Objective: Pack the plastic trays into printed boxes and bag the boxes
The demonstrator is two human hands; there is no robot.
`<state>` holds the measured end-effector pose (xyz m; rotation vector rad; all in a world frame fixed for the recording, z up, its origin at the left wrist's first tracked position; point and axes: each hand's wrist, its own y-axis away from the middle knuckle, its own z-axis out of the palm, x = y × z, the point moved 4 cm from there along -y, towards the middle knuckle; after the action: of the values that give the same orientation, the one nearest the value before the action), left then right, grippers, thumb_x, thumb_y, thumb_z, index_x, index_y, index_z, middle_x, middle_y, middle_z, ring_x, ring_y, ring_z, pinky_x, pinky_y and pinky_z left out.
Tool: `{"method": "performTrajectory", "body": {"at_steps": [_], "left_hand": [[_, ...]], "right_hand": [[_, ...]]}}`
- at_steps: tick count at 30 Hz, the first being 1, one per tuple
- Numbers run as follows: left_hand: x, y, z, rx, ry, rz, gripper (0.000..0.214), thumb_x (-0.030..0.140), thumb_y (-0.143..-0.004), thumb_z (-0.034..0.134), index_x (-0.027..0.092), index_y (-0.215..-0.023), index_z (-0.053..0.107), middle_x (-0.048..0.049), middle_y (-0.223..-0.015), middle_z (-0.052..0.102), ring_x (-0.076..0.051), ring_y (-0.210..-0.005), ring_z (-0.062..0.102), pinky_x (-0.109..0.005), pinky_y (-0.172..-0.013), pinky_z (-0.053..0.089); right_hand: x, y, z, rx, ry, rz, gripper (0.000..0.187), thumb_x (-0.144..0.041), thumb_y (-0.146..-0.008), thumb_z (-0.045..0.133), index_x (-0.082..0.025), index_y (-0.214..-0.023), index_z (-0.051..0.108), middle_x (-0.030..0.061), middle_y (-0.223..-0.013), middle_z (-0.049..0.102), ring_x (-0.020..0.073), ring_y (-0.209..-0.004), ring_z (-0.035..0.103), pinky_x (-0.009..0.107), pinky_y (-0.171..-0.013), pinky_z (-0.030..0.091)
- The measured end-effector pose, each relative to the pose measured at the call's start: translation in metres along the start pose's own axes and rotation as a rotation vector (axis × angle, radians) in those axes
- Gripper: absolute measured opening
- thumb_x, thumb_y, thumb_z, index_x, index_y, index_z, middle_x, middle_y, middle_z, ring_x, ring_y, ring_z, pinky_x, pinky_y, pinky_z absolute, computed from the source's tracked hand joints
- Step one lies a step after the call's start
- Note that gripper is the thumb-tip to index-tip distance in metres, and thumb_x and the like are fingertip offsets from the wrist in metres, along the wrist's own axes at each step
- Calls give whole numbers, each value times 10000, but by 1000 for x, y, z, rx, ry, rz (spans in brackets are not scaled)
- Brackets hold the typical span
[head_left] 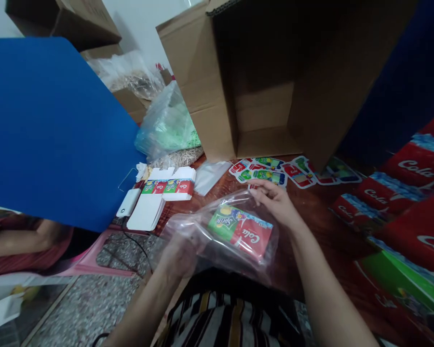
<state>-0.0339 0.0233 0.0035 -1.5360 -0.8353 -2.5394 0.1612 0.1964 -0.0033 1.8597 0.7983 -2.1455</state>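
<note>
A see-through plastic bag (202, 214) is stretched between my two hands above the dark table. Inside it lies a flat printed card piece (240, 231), green with "Sprite" on one half and red with "Cola" on the other. At the bag's near left end, my left hand (188, 246) is closed on the plastic, its fingers partly hidden behind the film. My right hand (269, 195) pinches the bag's far upper edge between thumb and fingers. Just beyond it lie several bottle- and can-shaped cutouts (264, 173).
Stacks of printed card sleeves (179, 185) lie left, beside white cards (145, 212) and a white power bank (129, 202) with a cable. A large cardboard box (210, 96) stands behind. Red Cola boxes (415, 168) are piled right. Another person's arm (25, 243) shows left, below a blue panel (58, 130).
</note>
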Motion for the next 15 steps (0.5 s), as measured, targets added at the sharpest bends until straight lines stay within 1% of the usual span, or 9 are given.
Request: {"method": "performTrajectory", "body": {"at_steps": [2, 5, 7, 9, 11, 12, 13, 14, 15], "left_hand": [[17, 4, 12, -14, -29, 75, 200, 224, -710, 763, 183, -823, 604, 22, -706, 643, -100, -601, 594, -195, -551, 484], [40, 16, 29, -143, -160, 198, 228, 330, -761, 749, 188, -776, 572, 18, -620, 646, -98, -485, 543, -198, -471, 428], [51, 28, 39, -273, -288, 256, 258, 397, -780, 728, 180, -781, 588, -19, -671, 685, -120, -514, 577, -219, -488, 437], [56, 41, 51, -409, -466, 292, 241, 402, -807, 699, 171, -806, 630, -45, -731, 705, -147, -605, 624, -243, -557, 464], [52, 54, 68, -579, -707, 319, 195, 366, -861, 637, 177, -839, 676, -46, -758, 710, -153, -681, 640, -256, -635, 472], [46, 60, 77, -692, -833, 321, 178, 334, -889, 596, 188, -866, 696, -45, -783, 716, -151, -708, 641, -261, -667, 470], [38, 66, 86, -810, -933, 320, 177, 298, -908, 562, 206, -893, 712, -43, -818, 724, -155, -743, 646, -270, -703, 468], [30, 71, 92, -905, -986, 311, 172, 266, -906, 554, 226, -914, 721, -41, -856, 730, -166, -781, 651, -285, -742, 465], [22, 74, 96, -953, -979, 294, 153, 234, -879, 578, 242, -919, 726, -39, -886, 733, -184, -817, 656, -304, -777, 461]], "right_hand": [[-13, 18, 0, 64, 64, -21, 347, -397, -888, 624, -171, -1152, 629, -61, -591, 472, 105, -554, 469, 233, -562, 391], [-31, 58, 4, 192, 294, -67, 292, -328, -928, 584, -223, -1198, 623, -26, -696, 542, 124, -620, 530, 251, -611, 439], [-46, 86, 8, 223, 529, -147, 298, -265, -930, 583, -265, -1225, 623, 14, -853, 623, 151, -726, 590, 280, -708, 483], [-66, 112, 11, 268, 749, -261, 365, -205, -911, 601, -316, -1258, 617, 49, -1027, 640, 195, -883, 619, 323, -822, 496], [-91, 133, 10, 352, 844, -353, 473, -181, -890, 622, -366, -1322, 571, 72, -1174, 602, 246, -1044, 598, 372, -904, 490], [-102, 141, 11, 368, 822, -378, 498, -206, -899, 615, -380, -1358, 535, 80, -1238, 576, 269, -1112, 576, 397, -929, 490], [-112, 147, 14, 331, 771, -388, 490, -262, -922, 587, -380, -1390, 501, 86, -1291, 554, 290, -1166, 556, 422, -949, 490], [-119, 151, 20, 238, 716, -390, 472, -341, -948, 544, -369, -1414, 475, 88, -1319, 550, 304, -1199, 544, 441, -968, 489], [-123, 153, 28, 112, 679, -384, 471, -421, -965, 494, -352, -1430, 458, 88, -1319, 568, 308, -1208, 550, 450, -991, 484]]}}
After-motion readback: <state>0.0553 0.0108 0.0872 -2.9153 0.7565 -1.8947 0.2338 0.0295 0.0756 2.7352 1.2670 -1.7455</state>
